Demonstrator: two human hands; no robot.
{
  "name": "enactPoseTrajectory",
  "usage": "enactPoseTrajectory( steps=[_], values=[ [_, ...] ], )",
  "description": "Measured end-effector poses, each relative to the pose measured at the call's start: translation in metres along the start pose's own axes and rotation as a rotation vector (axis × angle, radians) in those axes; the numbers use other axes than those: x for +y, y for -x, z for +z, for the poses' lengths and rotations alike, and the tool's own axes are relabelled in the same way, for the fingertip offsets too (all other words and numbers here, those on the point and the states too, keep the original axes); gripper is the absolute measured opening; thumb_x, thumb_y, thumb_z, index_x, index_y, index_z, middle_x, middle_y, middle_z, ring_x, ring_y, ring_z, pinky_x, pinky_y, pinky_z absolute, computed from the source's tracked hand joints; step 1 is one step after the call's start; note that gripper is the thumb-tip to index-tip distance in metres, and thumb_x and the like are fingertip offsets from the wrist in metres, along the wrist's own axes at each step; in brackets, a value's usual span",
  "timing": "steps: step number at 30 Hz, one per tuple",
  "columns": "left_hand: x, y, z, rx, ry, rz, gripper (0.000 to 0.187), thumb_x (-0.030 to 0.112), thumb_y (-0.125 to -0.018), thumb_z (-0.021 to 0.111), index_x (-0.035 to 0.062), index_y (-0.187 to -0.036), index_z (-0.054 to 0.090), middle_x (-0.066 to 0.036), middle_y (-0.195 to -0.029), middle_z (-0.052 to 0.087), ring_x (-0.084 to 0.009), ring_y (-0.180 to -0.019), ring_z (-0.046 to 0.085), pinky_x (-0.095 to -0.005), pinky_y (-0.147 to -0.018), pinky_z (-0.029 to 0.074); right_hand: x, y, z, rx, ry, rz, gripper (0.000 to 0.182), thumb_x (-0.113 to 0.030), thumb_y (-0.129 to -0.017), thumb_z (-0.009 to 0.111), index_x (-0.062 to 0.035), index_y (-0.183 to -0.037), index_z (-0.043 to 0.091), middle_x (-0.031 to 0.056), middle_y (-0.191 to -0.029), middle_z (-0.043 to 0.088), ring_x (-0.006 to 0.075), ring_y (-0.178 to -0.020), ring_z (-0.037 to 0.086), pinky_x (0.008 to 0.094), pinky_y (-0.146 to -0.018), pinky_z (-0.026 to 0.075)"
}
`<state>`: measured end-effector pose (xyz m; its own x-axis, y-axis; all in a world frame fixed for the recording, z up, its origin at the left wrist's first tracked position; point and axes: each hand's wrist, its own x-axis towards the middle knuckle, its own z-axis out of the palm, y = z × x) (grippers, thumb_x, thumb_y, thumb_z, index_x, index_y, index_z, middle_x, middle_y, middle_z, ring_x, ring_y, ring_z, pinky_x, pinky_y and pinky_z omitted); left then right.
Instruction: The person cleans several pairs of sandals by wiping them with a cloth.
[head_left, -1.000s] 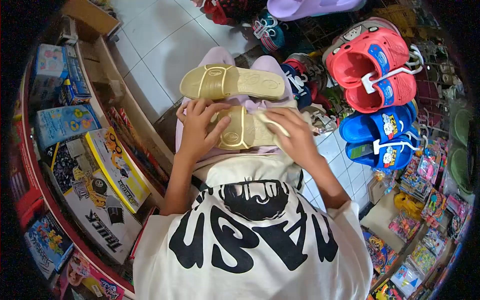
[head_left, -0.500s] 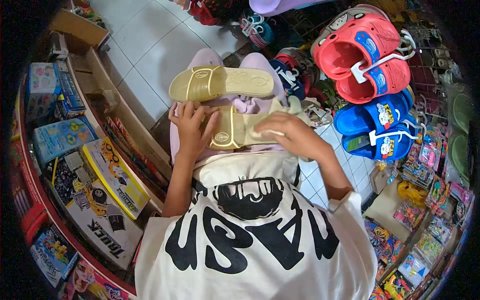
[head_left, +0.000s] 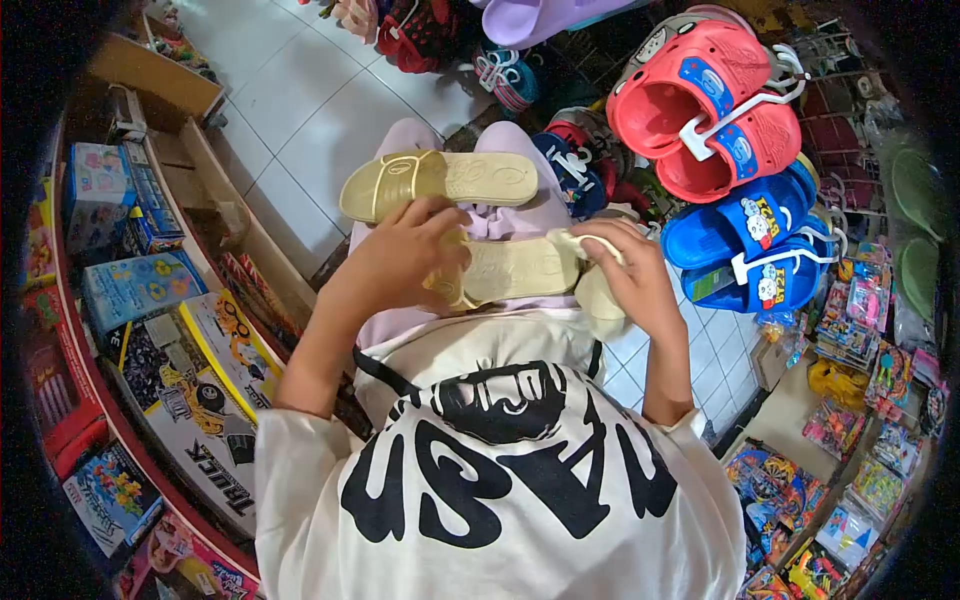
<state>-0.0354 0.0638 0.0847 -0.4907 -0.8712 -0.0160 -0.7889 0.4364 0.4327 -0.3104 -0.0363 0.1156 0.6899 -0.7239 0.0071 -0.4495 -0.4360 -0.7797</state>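
Two beige slide sandals lie across my lap on lilac trousers. My left hand (head_left: 402,257) is closed over the strap end of the nearer sandal (head_left: 518,270), its fingers curled and hiding most of the strap. At the heel end, my right hand (head_left: 637,278) pinches a cream cloth (head_left: 598,303), which hangs down beside the sandal. The farther sandal (head_left: 488,178) rests on my knees, with its gold-toned strap facing left and nothing holding it.
Red clogs (head_left: 700,105) and blue slides (head_left: 750,245) hang on white hooks at the right. Boxed toys, including a truck box (head_left: 190,420), fill the curved shelf on the left. Packaged small toys (head_left: 775,490) are at the lower right. White floor tiles (head_left: 300,90) show ahead.
My left hand has shifted right, from the toe end onto the strap. My right hand has drawn the cloth rightward off the footbed to the heel end. The view has shifted slightly.
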Motion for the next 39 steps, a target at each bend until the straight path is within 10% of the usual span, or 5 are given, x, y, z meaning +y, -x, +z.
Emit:
enactPoseTrajectory(
  steps=[5, 9, 18, 27, 39],
  values=[
    [0.018, -0.031, -0.014, -0.337, 0.156, 0.192, 0.036, 0.032, -0.062, 0.077, 0.0131, -0.088, 0.061, -0.005, -0.091, 0.06, -0.027, -0.102, 0.054, -0.043, -0.098, 0.035, -0.013, 0.025, -0.026, 0.038, -0.066, 0.033, 0.017, -0.007, -0.088, 0.056, -0.0006, -0.101, 0.066, 0.0125, -0.099, 0.067, 0.026, -0.097, 0.061, 0.0345, -0.086, 0.044],
    [0.038, -0.027, -0.041, 0.087, 0.325, 0.213, 0.035, 0.031, -0.057, 0.081, 0.0107, -0.075, 0.057, -0.005, -0.074, 0.059, -0.0243, -0.078, 0.057, -0.0359, -0.083, 0.037, -0.027, 0.053, -0.057, 0.122, -0.206, 0.17, 0.018, -0.006, -0.087, 0.057, 0.0007, -0.101, 0.067, 0.0125, -0.102, 0.067, 0.0243, -0.1, 0.061, 0.0351, -0.09, 0.044],
    [0.042, -0.024, -0.045, 0.649, 0.529, -0.75, 0.032, 0.028, -0.069, 0.079, 0.0058, -0.077, 0.056, -0.007, -0.066, 0.054, -0.0237, -0.063, 0.053, -0.0365, -0.069, 0.042, -0.019, 0.015, -0.016, -0.01, -0.223, -0.06, 0.017, -0.006, -0.088, 0.058, -0.0011, -0.103, 0.065, 0.0124, -0.102, 0.066, 0.0247, -0.097, 0.062, 0.0344, -0.086, 0.045],
    [-0.021, -0.008, 0.002, 0.558, -0.147, -0.486, 0.036, 0.032, -0.079, 0.066, 0.0155, -0.111, 0.062, -0.009, -0.118, 0.054, -0.0311, -0.118, 0.045, -0.0634, -0.104, 0.016, -0.01, -0.038, 0.073, 0.252, -0.034, -0.252, 0.029, -0.004, -0.08, 0.059, -0.0032, -0.109, 0.062, 0.0125, -0.11, 0.062, 0.0295, -0.104, 0.056, 0.0399, -0.091, 0.043],
    [-0.017, -0.016, 0.043, 0.49, -0.012, -0.661, 0.04, 0.015, -0.072, 0.067, 0.029, -0.11, 0.064, -0.004, -0.112, 0.059, -0.0286, -0.121, 0.045, -0.0705, -0.105, 0.006, 0.013, -0.001, 0.081, -0.283, 0.204, -0.239, 0.028, -0.003, -0.076, 0.053, -0.004, -0.102, 0.064, 0.0077, -0.104, 0.062, 0.0263, -0.104, 0.054, 0.0382, -0.092, 0.039]
  ],
)
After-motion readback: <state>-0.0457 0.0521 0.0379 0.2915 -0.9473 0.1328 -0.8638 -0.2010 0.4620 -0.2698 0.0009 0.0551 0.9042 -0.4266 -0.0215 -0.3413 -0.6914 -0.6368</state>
